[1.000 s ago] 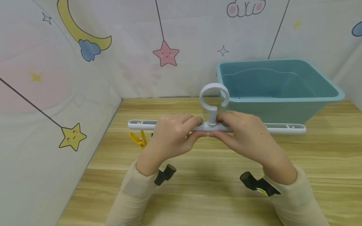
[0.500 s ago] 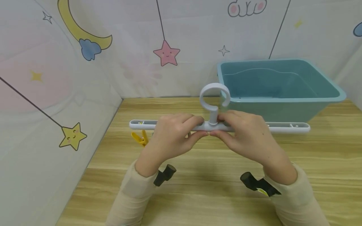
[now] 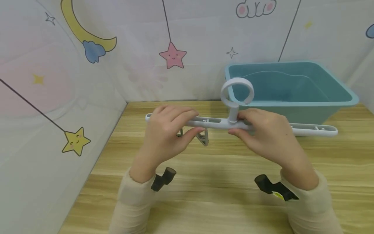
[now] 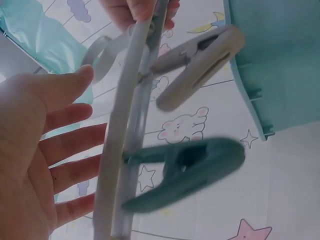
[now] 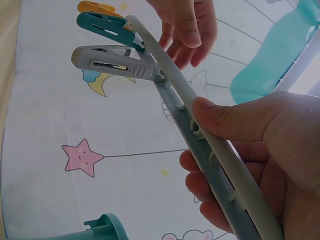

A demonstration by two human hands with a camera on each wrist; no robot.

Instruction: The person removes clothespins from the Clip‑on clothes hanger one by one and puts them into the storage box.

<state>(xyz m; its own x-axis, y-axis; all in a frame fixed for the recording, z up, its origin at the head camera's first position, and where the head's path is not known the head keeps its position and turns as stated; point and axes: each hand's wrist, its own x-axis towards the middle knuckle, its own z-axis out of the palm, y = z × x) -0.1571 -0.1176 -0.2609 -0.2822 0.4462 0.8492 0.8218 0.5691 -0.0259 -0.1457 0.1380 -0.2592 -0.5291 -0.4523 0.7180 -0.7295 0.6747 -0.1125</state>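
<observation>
A white bar hanger (image 3: 216,125) with a round hook (image 3: 237,81) is held up over the wooden table. My right hand (image 3: 267,135) grips the bar just right of the hook, thumb in front and fingers behind. My left hand (image 3: 168,133) is at the left part of the bar; in the left wrist view its thumb stands off the bar and its fingers are spread. Below the left half hang a grey clothespeg (image 4: 202,70), a teal clothespeg (image 4: 200,175) and a yellow-orange clothespeg (image 5: 102,9). In the head view, my left hand hides the teal and yellow-orange ones.
A blue-green plastic tub (image 3: 292,104) stands at the back right of the table (image 3: 219,182), behind the hanger's right end. A printed cloth (image 3: 140,48) with stars and a moon covers the back and left sides.
The hanger has moved right and slightly up, its left end now higher than its right. My left hand has slid left along the bar and loosened; my right hand moved right with the hanger.
</observation>
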